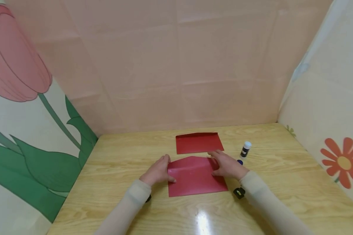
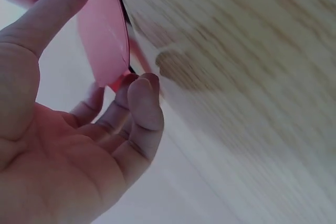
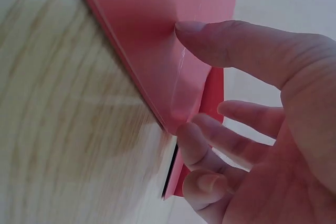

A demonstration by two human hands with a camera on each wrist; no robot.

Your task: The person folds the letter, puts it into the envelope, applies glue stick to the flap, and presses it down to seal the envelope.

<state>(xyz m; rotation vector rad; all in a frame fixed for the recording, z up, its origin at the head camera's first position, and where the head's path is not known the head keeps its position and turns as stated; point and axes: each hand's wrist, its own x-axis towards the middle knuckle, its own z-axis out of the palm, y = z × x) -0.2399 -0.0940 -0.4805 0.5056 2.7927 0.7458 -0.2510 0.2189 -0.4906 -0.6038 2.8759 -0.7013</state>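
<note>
A pinkish-red paper envelope [image 1: 197, 181] lies on the table in the head view, its pointed flap along the far side. My left hand [image 1: 158, 171] holds its left edge; in the left wrist view the thumb lies on the envelope [image 2: 102, 35] and the fingers curl at its corner. On the right side, my right hand [image 1: 227, 164] grips the envelope, thumb pressing the face of the envelope [image 3: 139, 30] and fingers curled at the far corner, as the right wrist view shows. A darker red envelope [image 1: 198, 144] rests just beyond, its flap slightly raised.
A small bottle with a white cap and dark label [image 1: 245, 150] stands right of the envelopes. Some blue round thing [image 1: 240, 162] shows by the right wrist. Walls with printed covering border the wooden table [image 1: 120, 153] at the back and both sides.
</note>
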